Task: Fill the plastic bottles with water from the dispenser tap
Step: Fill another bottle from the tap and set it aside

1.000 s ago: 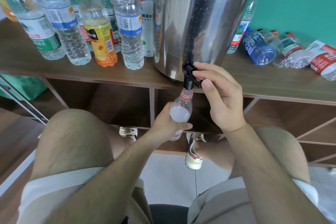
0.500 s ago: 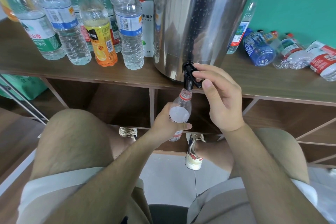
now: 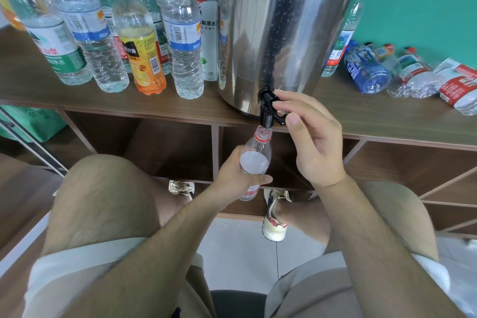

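Note:
A tall steel water dispenser stands on the wooden shelf top. Its black tap juts over the shelf edge. My right hand pinches the tap lever between thumb and fingers. My left hand grips a small clear plastic bottle with a red neck ring, held upright with its open mouth right under the spout. Water shows inside the bottle up near its shoulder.
Several capped bottles, among them an orange juice bottle, stand left of the dispenser. Crushed bottles lie at the right. Open shelf compartments lie below. My knees and shoes are under my arms.
Almost nothing has moved; both hands keep their places at the tap and the bottle. The water level looks about the same.

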`<state>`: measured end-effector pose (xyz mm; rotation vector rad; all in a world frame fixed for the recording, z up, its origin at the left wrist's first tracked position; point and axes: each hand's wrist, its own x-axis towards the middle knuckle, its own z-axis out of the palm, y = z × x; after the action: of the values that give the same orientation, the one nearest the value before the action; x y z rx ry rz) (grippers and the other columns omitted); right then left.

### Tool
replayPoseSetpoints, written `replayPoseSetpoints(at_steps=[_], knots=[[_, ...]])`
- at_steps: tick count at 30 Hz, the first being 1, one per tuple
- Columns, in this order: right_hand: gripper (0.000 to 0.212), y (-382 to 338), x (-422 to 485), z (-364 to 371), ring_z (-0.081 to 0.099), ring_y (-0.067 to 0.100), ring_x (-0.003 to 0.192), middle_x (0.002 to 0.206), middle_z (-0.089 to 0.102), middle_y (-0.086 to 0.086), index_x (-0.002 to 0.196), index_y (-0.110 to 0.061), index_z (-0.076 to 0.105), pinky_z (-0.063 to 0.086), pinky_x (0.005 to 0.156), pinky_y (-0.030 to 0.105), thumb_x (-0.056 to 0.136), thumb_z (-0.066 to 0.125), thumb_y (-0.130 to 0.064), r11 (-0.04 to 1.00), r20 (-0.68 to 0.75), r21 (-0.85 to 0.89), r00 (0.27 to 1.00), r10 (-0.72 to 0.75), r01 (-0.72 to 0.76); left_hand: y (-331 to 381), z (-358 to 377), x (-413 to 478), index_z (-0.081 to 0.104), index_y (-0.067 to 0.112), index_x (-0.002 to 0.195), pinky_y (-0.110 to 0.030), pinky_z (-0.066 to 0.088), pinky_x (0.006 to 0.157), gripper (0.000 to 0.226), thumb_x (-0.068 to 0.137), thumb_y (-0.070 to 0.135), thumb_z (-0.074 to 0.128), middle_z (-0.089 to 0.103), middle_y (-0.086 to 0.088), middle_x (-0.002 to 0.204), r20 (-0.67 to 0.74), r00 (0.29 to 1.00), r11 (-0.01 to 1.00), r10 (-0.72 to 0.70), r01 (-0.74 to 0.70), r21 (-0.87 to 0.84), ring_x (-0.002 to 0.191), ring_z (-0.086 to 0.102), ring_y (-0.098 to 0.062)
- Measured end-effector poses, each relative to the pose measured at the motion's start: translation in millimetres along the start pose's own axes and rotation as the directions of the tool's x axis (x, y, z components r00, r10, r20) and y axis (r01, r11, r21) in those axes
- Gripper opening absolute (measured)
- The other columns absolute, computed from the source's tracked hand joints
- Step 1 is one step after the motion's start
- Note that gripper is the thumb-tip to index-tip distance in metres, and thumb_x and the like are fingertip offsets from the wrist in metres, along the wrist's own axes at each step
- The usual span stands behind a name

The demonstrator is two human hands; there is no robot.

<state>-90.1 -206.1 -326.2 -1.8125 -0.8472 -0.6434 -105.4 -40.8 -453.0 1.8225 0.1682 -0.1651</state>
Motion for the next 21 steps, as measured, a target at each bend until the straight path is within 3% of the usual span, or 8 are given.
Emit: replayPoseSetpoints(at_steps=[14, 21], knots=[[0.030, -0.2, -0.9, 1.1, 0.065, 0.026, 0.128, 0.132, 0.070, 0.014, 0.117, 0.001, 0.075, 0.053, 0.105, 0.049, 0.108, 0.051, -0.014, 1.000, -0.002, 0.003, 1.000, 0.009, -0.009, -1.8, 0.3, 1.5, 0.037, 0.049, 0.128, -0.013, 0.042, 0.072, 0.081, 0.072, 0.038, 0.094, 0.051, 0.025, 0.117, 0.003, 1.000, 1.000, -0.004, 0.004, 0.000, 0.106, 0.056, -0.007], [0.030, -1.7, 0.3, 0.1, 0.064, 0.023, 0.130, 0.132, 0.070, 0.013, 0.119, -0.001, 0.075, 0.051, 0.108, 0.040, 0.108, 0.050, -0.014, 1.000, 0.001, 0.000, 1.000, 0.013, -0.013, -2.1, 0.5, 1.8, 0.037, 0.049, 0.128, -0.013, 0.042, 0.071, 0.081, 0.072, 0.039, 0.094, 0.051, 0.025, 0.117, 0.001, 1.000, 1.000, -0.004, 0.004, 0.005, 0.106, 0.056, -0.007]])
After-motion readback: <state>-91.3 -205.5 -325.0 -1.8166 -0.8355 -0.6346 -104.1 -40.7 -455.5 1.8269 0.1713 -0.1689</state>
